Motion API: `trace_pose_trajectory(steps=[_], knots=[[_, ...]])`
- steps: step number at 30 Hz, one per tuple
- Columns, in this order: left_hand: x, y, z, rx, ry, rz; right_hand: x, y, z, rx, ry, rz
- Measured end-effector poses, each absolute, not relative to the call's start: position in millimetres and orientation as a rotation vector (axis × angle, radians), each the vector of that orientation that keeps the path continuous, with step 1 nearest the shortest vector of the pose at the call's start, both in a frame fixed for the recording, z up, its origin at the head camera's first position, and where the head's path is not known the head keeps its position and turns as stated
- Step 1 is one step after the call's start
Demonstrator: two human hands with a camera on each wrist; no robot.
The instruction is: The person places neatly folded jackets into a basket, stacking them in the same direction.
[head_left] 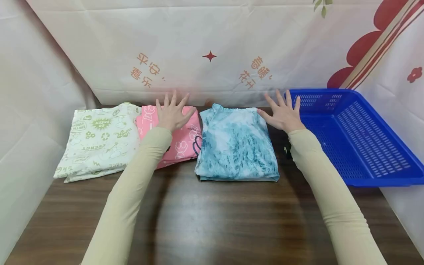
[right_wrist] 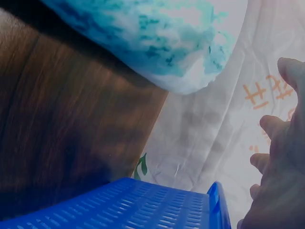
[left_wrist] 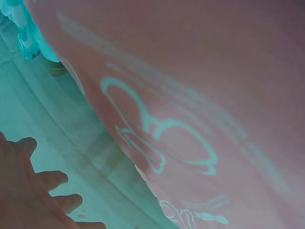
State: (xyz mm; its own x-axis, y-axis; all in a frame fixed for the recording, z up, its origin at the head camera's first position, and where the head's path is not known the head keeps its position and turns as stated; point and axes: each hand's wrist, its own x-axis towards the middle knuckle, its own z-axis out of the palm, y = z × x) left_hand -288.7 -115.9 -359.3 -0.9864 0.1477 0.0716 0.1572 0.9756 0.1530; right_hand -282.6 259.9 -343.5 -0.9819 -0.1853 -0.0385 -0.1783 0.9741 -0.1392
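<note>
With fingers spread, my left hand is over the back of a folded pink cloth with white print; the left wrist view shows the fingers apart from it. My right hand, fingers also spread, hovers between a folded blue-and-white garment and a blue plastic basket. Neither hand holds anything. At the left lies a folded white cloth with green print, its right edge meeting the pink one. In the right wrist view the blue garment and basket lie beside the hand.
Everything rests on a dark brown wooden table. A white printed curtain hangs along the back and both sides. Something small and dark sits by the right forearm, partly hidden.
</note>
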Motion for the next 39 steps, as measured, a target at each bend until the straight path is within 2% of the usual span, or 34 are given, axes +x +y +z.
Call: trace_pose_trajectory(steps=[13, 25, 33, 39], knots=[[-283.6, -105.1, -366.2, -0.311, -3.124, -0.313, -272.4, 246.6, -353.2, -0.324, 3.017, -0.197], [-260.6, -74.2, -363.5, -0.485, -3.163, -0.612, -260.9, 239.7, -363.4, -0.307, 2.98, -0.34], [-245.4, -60.9, -382.2, -0.451, -3.192, -0.648, -242.2, 238.4, -371.2, -0.133, 2.874, -0.411], [-236.2, -63.2, -403.7, -0.535, -3.142, -0.617, -230.3, 239.1, -385.2, -0.104, 2.828, -0.445]])
